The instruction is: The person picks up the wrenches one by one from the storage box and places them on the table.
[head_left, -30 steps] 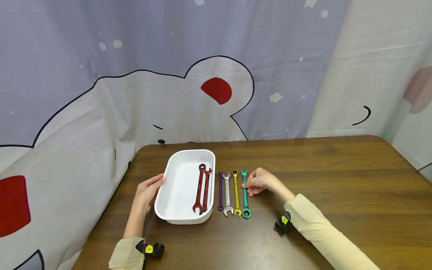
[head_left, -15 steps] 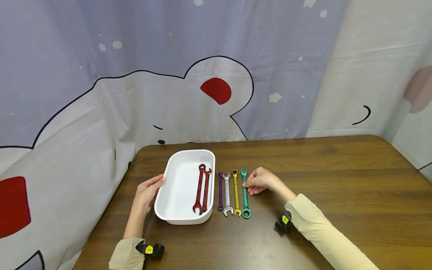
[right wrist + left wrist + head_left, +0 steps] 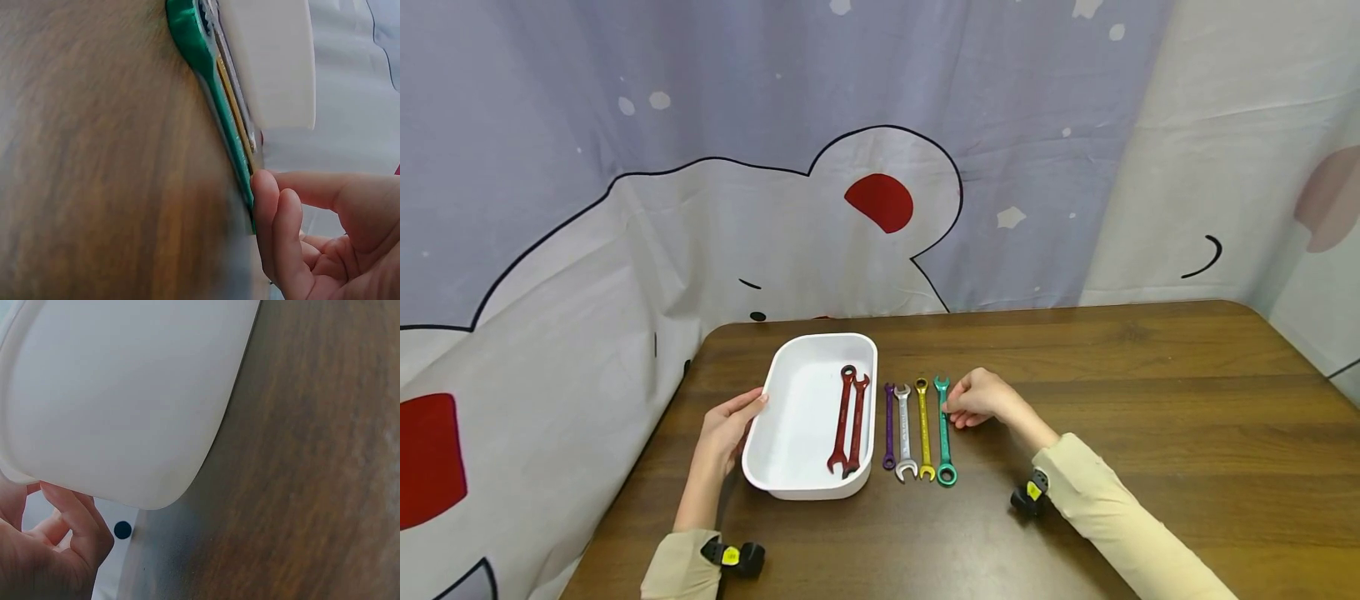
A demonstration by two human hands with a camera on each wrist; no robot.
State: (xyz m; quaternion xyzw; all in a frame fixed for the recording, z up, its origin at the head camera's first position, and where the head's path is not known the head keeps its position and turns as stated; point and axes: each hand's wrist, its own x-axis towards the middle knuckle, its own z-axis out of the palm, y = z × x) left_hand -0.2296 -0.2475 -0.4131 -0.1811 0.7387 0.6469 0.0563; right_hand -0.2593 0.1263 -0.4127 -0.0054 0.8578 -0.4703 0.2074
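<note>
The green wrench [image 3: 944,446] lay on the table [image 3: 1150,400], just left of the right hand [image 3: 981,398], whose thumb and fingertips met at its upper shank; whether they pinched it or merely touched it could not be told. Left of it lay the yellow [image 3: 925,429], silver [image 3: 905,429] and purple wrenches [image 3: 890,427], then the tray [image 3: 812,493] with two red wrenches [image 3: 842,417] inside. The left hand [image 3: 728,425] gripped the tray's left rim, thumb on top.

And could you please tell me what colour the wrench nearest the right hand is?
That wrench is shiny green, shown best in the right wrist view.
</note>
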